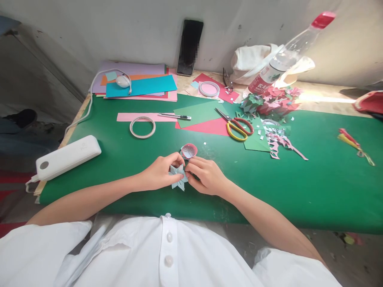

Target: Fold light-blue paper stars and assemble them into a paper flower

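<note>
Near the front edge of the green table, my left hand (164,172) is closed on a light-blue folded paper flower (178,181) with pointed petals, its thumb lying over the top. My right hand (206,174) is at the flower's right side, fingers curled and the thumb and fingertips close to a petal; whether it pinches anything is too small to make out. Just beyond the fingertips sits a small pink paper cup shape (189,150) with a pale, creased inside, partly hidden by the hands.
Scissors (239,127), a utility knife (175,116), a tape roll (143,127) and paper sheets lie ahead. A white power bank (68,157) is at left. A phone (190,48) leans on the wall. A bottle (281,63) stands behind paper flowers (278,101) and scraps (278,139).
</note>
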### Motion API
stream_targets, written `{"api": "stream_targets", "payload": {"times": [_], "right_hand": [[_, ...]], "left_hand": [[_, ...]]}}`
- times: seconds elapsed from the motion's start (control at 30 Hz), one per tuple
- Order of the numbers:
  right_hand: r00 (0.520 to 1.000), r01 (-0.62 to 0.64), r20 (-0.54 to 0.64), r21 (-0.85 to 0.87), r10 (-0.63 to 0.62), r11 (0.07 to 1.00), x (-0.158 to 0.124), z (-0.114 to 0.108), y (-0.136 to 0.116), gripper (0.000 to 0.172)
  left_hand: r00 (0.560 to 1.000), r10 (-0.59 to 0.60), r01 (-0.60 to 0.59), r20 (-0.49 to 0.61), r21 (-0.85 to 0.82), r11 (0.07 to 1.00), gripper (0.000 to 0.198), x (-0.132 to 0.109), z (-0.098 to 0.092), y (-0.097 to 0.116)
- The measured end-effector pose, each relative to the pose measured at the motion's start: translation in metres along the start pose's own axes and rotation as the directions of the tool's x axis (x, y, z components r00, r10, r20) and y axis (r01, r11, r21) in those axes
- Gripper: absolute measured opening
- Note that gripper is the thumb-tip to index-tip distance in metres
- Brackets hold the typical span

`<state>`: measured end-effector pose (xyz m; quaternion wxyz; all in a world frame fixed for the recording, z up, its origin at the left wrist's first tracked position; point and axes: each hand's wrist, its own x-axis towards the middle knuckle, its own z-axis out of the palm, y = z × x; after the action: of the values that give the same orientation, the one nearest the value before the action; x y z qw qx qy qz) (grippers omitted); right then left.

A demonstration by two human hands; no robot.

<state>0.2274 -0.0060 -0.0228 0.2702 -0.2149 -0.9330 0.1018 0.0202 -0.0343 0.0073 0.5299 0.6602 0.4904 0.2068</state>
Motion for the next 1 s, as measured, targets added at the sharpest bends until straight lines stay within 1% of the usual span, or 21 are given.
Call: {"api": "stream_targets", "payload": {"times": [0.23,0.33,0.47,0.53,0.63,0.7,0.77,0.9,1.0], "right_hand": [[0.999,-0.035,0.023,0.112,0.032,0.993,-0.0014,0.0,0.0013,0.014],[0.998,-0.054,0.05,0.152,0.046,0.987,-0.0018,-0.0012,0.0014,0.015],[0.995,-0.084,0.062,0.18,0.074,0.98,-0.002,-0.003,0.0007,0.011],[0.994,-0.109,0.041,0.159,0.103,0.981,-0.0015,-0.004,0.0002,0.006],[0.992,-0.125,0.014,0.083,0.124,0.989,-0.0002,-0.0055,-0.0002,0.01],[0.995,-0.103,0.007,0.039,0.103,0.994,0.0006,-0.006,-0.0002,0.008],[0.997,-0.075,0.0,0.011,0.075,0.997,0.001,-0.0057,-0.0002,0.001],[0.999,-0.046,-0.012,0.018,0.046,0.999,0.0014,-0.0031,-0.0013,0.008],[0.999,-0.031,-0.008,-0.016,0.031,0.999,0.0015,-0.0003,-0.0038,0.008]], "left_hand": [[1.0,0.005,-0.005,0.01,-0.014,1.0,0.02,-0.0003,-0.0003,-0.0017],[1.0,0.013,-0.013,0.012,-0.016,1.0,0.019,-0.0006,0.0002,-0.0017],[1.0,0.023,-0.023,0.018,-0.029,0.999,0.019,-0.0008,0.0,-0.0008],[1.0,0.022,-0.021,0.017,-0.034,0.999,0.019,-0.0006,-0.0006,-0.0001],[1.0,0.012,-0.012,0.005,-0.026,1.0,0.019,-0.0002,-0.0013,0.0007],[1.0,0.007,-0.007,0.0,-0.022,1.0,0.019,-0.0001,-0.0011,0.0011],[1.0,0.002,-0.002,-0.002,-0.018,1.0,0.019,-0.0002,-0.0005,0.0011],[1.0,-0.013,0.013,-0.01,-0.002,1.0,0.022,-0.0006,0.0008,-0.0002],[1.0,-0.006,0.006,-0.013,0.007,1.0,0.021,-0.001,0.0011,-0.0017]]}}
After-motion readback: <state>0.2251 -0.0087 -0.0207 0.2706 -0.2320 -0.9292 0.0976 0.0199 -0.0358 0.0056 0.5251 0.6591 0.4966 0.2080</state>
